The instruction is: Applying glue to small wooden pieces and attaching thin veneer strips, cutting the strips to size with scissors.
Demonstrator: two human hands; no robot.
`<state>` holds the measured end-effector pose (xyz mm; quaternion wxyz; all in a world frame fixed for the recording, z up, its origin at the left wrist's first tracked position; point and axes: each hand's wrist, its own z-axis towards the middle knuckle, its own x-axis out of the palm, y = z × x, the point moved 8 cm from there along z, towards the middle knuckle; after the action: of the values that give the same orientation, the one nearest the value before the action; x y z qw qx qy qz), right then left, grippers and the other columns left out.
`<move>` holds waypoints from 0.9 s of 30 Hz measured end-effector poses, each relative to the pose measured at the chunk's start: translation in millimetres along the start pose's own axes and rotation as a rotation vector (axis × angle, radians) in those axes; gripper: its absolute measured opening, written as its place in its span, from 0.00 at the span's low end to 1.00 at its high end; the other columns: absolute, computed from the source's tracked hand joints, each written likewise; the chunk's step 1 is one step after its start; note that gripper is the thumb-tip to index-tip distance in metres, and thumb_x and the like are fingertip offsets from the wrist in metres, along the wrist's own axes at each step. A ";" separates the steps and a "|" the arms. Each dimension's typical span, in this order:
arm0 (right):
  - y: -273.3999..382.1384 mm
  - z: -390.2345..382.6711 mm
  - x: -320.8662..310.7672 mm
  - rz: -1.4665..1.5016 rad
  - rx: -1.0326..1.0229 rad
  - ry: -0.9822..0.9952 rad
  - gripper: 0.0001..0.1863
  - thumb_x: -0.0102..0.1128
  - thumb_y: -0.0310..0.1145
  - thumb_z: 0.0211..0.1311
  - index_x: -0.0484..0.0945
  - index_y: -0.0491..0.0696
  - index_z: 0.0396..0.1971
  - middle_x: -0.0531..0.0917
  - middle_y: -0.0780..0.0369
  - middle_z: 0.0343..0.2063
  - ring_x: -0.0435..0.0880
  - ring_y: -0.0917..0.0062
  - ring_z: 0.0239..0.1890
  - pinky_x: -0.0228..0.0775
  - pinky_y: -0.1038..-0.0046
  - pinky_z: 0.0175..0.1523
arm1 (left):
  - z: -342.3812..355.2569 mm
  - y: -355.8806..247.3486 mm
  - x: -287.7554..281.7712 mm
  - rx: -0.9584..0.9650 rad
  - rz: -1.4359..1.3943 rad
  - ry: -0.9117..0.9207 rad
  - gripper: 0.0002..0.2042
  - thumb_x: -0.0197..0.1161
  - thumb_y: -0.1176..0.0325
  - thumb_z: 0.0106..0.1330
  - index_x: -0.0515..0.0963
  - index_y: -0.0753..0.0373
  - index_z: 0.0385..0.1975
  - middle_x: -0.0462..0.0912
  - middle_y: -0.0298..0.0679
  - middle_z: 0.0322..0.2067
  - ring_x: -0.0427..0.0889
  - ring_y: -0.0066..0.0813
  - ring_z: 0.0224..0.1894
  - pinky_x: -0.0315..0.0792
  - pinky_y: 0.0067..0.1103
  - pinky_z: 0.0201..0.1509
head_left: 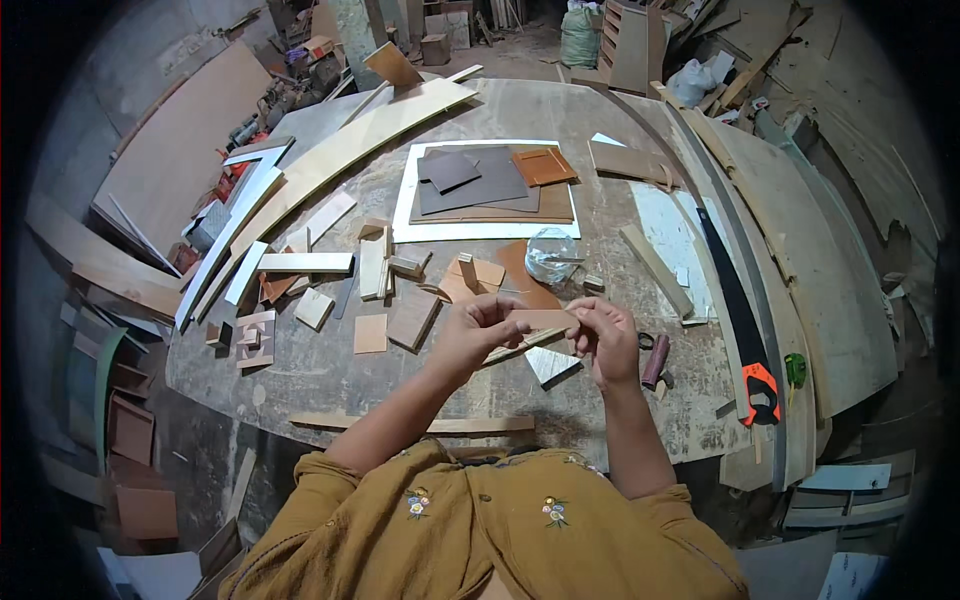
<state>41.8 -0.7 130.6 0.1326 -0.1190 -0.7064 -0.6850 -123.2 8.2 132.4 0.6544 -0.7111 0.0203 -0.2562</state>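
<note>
Between my two hands, above the near middle of the worktable, is a small flat strip of light brown wood. My left hand pinches its left end between thumb and fingers. At the right end, the thumb and fingertips of my right hand close on it. Just below the strip, a pale triangular wood piece lies on the table. Behind my hands stand a clear round plastic tub and a tan board with a small upright block on it.
A handsaw with an orange handle lies along the right side, beside a green tape measure. Several wood offcuts cover the left half. Stacked dark panels rest on a white board farther back. A long batten lies near the front edge.
</note>
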 end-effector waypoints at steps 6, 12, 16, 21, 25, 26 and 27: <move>7.3 -4.1 1.2 -0.037 -0.017 0.035 0.10 0.51 0.29 0.57 0.78 0.40 0.32 0.78 0.65 0.17 0.68 0.89 0.14 0.57 0.88 0.18 | -1.5 -1.3 -1.0 0.002 -0.011 -0.016 0.10 0.62 0.74 0.57 0.76 0.71 0.37 0.79 0.37 0.26 0.74 0.17 0.25 0.69 0.15 0.29; -2.6 -5.9 0.9 -0.352 -0.085 0.065 0.04 0.58 0.25 0.55 0.76 0.41 0.23 0.75 0.70 0.18 0.70 0.90 0.21 0.62 0.86 0.27 | -6.5 4.7 -5.4 0.025 0.206 -0.020 0.09 0.63 0.74 0.56 0.77 0.67 0.36 0.79 0.32 0.27 0.73 0.13 0.26 0.68 0.13 0.29; -17.0 -11.8 -0.5 -0.429 -0.008 0.155 0.05 0.57 0.25 0.54 0.79 0.40 0.28 0.78 0.68 0.20 0.73 0.89 0.23 0.64 0.84 0.29 | -11.7 -1.2 -6.7 0.119 0.505 -0.026 0.09 0.61 0.76 0.56 0.77 0.68 0.36 0.81 0.34 0.29 0.76 0.14 0.30 0.71 0.13 0.34; -15.0 -21.2 1.2 -0.504 -0.100 0.164 0.06 0.57 0.24 0.53 0.79 0.40 0.30 0.79 0.67 0.20 0.72 0.89 0.20 0.63 0.84 0.26 | -17.5 2.1 -3.8 0.060 0.395 -0.028 0.09 0.60 0.78 0.57 0.76 0.69 0.37 0.80 0.35 0.30 0.77 0.16 0.34 0.73 0.14 0.38; -3.5 -29.6 6.3 -0.624 -0.233 0.134 0.04 0.57 0.24 0.51 0.79 0.40 0.26 0.78 0.66 0.16 0.73 0.88 0.20 0.64 0.82 0.26 | -20.5 4.1 -4.2 0.099 0.438 -0.027 0.06 0.61 0.78 0.56 0.77 0.68 0.32 0.79 0.33 0.27 0.76 0.15 0.30 0.71 0.14 0.34; -7.5 -30.8 4.7 -0.592 -0.207 0.131 0.04 0.57 0.24 0.50 0.78 0.40 0.23 0.77 0.68 0.15 0.71 0.89 0.18 0.63 0.82 0.24 | -22.2 -0.4 -1.1 0.175 0.511 -0.008 0.04 0.61 0.80 0.55 0.77 0.68 0.30 0.79 0.33 0.24 0.74 0.14 0.27 0.69 0.14 0.31; -7.6 -33.3 4.0 -0.626 -0.195 0.124 0.04 0.57 0.25 0.49 0.78 0.40 0.23 0.77 0.68 0.15 0.71 0.89 0.18 0.63 0.83 0.24 | -22.7 6.3 -2.0 0.153 0.561 0.026 0.04 0.61 0.79 0.55 0.77 0.68 0.30 0.78 0.33 0.25 0.74 0.14 0.29 0.70 0.14 0.33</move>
<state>36.2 -34.3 125.8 -0.0533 0.1334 -0.6305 -0.7628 -131.9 -12.9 126.1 0.7512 -0.6229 0.2051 -0.0752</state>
